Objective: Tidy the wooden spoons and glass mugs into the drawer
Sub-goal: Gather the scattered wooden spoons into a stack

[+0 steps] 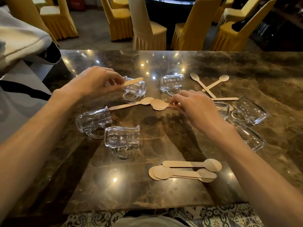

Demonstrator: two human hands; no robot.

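A dim dining room of draped chairs lies behind the polished marble table [164, 194], strewn with tipped glass mugs and flat wooden spoons; no drawer is in view. The left hand [93, 82] pinches one spoon [132, 81] by its handle; the right hand [193, 107] closes on a stacked pair [159, 104] — bowls pointing left, handles running rightward under its fingers — so the right hand looks nearer.
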